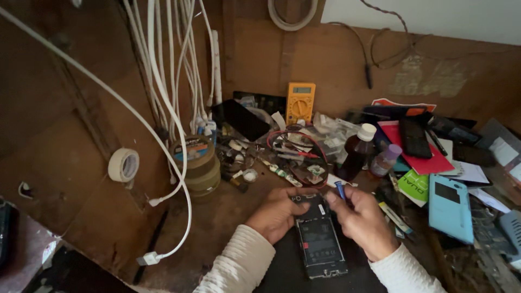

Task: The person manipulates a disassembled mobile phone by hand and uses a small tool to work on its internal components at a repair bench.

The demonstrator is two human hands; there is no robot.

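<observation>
An opened phone (319,242) lies back-side up on the wooden bench, its dark battery and inner frame exposed. My left hand (275,213) grips the phone's upper left corner. My right hand (362,220) holds a small blue-handled tool (340,190) with its tip at the phone's top edge, and rests along the phone's right side. Both sleeves are white and ribbed.
A yellow multimeter (300,101) leans on the back wall. Stacked tape rolls (196,161), a brown bottle (357,152), a blue phone cover (450,206), red and black leads (302,154), white cables (168,97) and scattered parts crowd the bench.
</observation>
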